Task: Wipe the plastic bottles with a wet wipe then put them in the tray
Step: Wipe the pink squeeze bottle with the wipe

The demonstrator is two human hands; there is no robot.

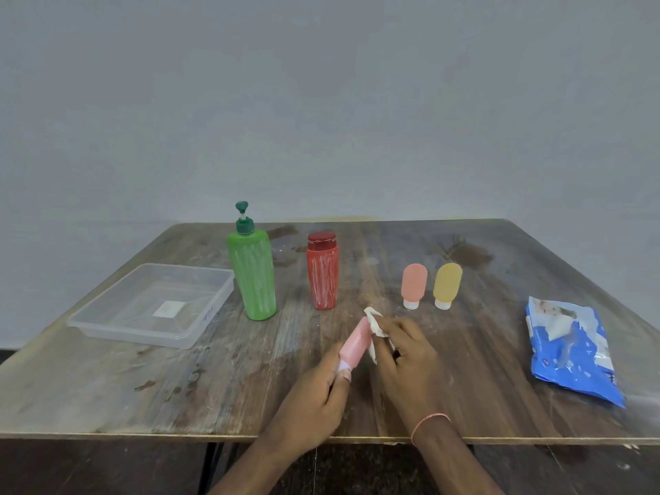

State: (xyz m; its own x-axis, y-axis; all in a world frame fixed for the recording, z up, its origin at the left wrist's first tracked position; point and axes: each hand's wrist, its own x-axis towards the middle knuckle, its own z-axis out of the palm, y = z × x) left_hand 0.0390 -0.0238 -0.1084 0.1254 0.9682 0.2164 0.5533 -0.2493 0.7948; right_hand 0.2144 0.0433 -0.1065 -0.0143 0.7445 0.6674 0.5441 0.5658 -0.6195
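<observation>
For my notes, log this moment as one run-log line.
step: wiping | left hand: holds pink bottle | right hand: rubs wet wipe on it | tray: no bottles yet

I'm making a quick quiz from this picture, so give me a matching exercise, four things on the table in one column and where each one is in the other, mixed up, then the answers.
Things
1. green pump bottle
2. wet wipe
3. wipes packet
4. pink bottle

Places
A. held by its cap end in the left hand
B. lying at the right end of the table
C. standing beside the tray
D. held in the right hand

Pairs: 1-C, 2-D, 3-B, 4-A
</observation>
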